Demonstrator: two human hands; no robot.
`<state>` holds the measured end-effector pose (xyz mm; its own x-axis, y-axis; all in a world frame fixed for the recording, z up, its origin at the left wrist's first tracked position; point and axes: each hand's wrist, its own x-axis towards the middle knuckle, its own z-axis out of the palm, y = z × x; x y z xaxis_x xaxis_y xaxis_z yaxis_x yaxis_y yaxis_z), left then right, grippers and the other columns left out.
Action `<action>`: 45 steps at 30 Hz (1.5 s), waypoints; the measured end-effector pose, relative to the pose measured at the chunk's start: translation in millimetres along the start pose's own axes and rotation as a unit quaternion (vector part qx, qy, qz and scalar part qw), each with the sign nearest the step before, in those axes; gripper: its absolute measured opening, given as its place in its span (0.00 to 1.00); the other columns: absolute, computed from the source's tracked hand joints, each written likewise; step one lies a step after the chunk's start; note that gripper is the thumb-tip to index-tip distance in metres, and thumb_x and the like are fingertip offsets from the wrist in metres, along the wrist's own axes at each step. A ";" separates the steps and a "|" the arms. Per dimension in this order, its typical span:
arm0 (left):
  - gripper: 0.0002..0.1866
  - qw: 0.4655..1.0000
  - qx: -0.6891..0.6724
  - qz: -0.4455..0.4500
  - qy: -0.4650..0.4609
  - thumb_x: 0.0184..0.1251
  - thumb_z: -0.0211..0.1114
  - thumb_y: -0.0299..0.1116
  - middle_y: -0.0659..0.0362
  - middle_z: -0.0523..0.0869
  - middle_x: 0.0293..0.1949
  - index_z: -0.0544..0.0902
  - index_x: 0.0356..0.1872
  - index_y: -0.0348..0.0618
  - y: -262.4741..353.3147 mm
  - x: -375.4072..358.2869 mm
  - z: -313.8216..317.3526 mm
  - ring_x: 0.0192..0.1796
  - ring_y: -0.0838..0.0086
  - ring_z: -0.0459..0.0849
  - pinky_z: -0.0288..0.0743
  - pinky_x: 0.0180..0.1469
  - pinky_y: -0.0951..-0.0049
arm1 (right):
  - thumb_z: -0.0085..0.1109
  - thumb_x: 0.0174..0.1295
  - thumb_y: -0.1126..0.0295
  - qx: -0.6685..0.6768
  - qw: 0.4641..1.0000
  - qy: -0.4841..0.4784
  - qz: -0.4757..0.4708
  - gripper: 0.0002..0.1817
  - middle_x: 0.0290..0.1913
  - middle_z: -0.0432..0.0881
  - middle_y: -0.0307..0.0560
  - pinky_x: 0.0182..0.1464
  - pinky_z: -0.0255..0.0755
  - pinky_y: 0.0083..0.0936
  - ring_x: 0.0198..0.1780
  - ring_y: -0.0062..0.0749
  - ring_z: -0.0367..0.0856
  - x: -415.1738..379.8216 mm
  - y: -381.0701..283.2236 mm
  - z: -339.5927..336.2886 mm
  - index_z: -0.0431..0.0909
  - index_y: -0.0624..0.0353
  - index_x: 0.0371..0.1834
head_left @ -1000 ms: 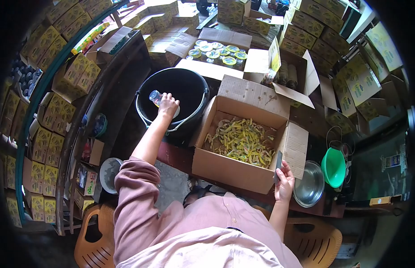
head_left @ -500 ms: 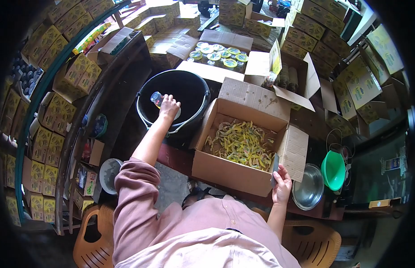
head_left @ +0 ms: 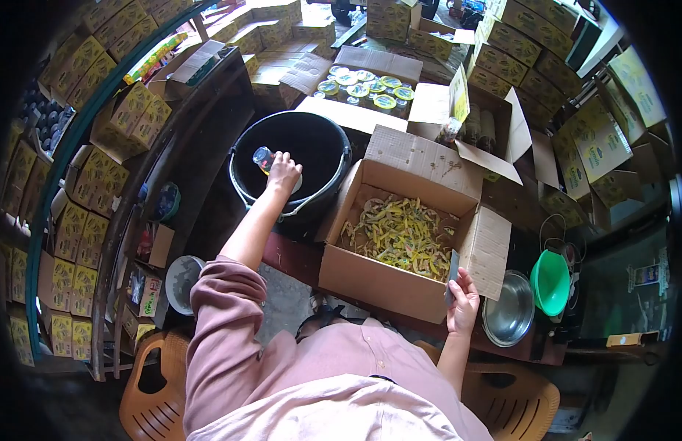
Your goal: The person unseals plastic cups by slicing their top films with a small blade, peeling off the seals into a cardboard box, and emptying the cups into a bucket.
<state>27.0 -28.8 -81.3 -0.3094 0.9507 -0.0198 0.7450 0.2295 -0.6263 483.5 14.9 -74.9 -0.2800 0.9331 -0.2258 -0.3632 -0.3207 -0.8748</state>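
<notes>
My left hand (head_left: 284, 175) reaches over a black bucket (head_left: 247, 134) with a wire handle. Its fingers are closed round a small clear jar (head_left: 263, 157), which lies tilted on its side above the dark interior. My right hand (head_left: 463, 295) is raised by the near right corner of an open cardboard box (head_left: 378, 283). Between its thumb and fingers is a flat grey blade-like piece (head_left: 453, 270), held upright; its exact kind I cannot make out. Inside the box lies a heap of thin yellow-green strips (head_left: 400, 231).
Behind the bucket, a carton holds several lidded jars (head_left: 383, 101). A steel bowl (head_left: 508, 309) and a green plastic basin (head_left: 550, 283) stand to the right. A grey bucket (head_left: 183, 285) and shelves of yellow cartons (head_left: 80, 250) are on the left. Orange chairs (head_left: 153, 382) flank me.
The whole view has shifted slightly. Both hands keep nearly the same places, the left with the tilted jar over the bucket, the right with the grey piece at the box.
</notes>
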 end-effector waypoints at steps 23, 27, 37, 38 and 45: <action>0.09 1.000 0.016 -0.003 -0.004 0.57 0.58 0.34 0.63 0.83 0.39 0.80 0.39 0.54 0.6 -0.8 -0.8 0.50 0.69 0.75 0.62 0.55 0.64 | 0.56 0.53 0.84 0.011 1.000 -0.004 0.001 0.20 0.40 0.78 0.41 0.44 0.73 0.16 0.38 0.20 0.77 2.4 4.8 -4.8 0.72 0.65 0.51; 0.09 1.000 0.014 0.004 0.001 0.57 0.57 0.34 0.62 0.82 0.38 0.80 0.39 0.53 -0.9 0.7 -1.2 0.49 0.70 0.75 0.63 0.54 0.64 | 0.56 0.53 0.84 0.007 1.000 0.001 0.003 0.20 0.39 0.78 0.41 0.44 0.73 0.16 0.38 0.20 0.77 2.9 2.6 0.8 0.72 0.65 0.51; 0.25 0.996 -0.081 0.043 -0.012 0.36 0.72 0.31 0.60 0.77 0.40 0.75 0.42 0.50 -63.0 5.3 -65.3 0.46 0.69 0.79 0.69 0.45 0.67 | 0.56 0.52 0.84 -0.003 0.999 -0.043 -0.004 0.21 0.39 0.78 0.39 0.44 0.73 0.16 0.38 0.19 0.77 18.5 -4.0 12.6 0.72 0.64 0.52; 0.30 0.994 -0.092 0.052 -0.006 0.32 0.74 0.31 0.59 0.78 0.39 0.73 0.44 0.48 -71.0 8.4 -68.2 0.45 0.67 0.80 0.70 0.44 0.65 | 0.56 0.52 0.84 -0.005 0.999 -0.047 -0.004 0.21 0.39 0.78 0.39 0.44 0.72 0.16 0.39 0.19 0.77 21.4 -4.9 15.3 0.72 0.64 0.52; 0.25 0.986 -0.084 0.034 -0.140 0.29 0.76 0.40 0.57 0.83 0.32 0.80 0.36 0.47 -104.3 17.1 -119.3 0.37 0.67 0.83 0.72 0.39 0.66 | 0.57 0.52 0.84 -0.027 0.997 -0.072 -0.002 0.20 0.40 0.78 0.40 0.44 0.72 0.16 0.39 0.19 0.77 40.5 -8.7 35.0 0.73 0.64 0.51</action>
<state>14.5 -11.6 76.7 -0.3896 0.8754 -0.2862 0.8499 0.2219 -0.4780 444.3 49.8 -61.4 -0.4046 0.8999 -0.1628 -0.3164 -0.3048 -0.8983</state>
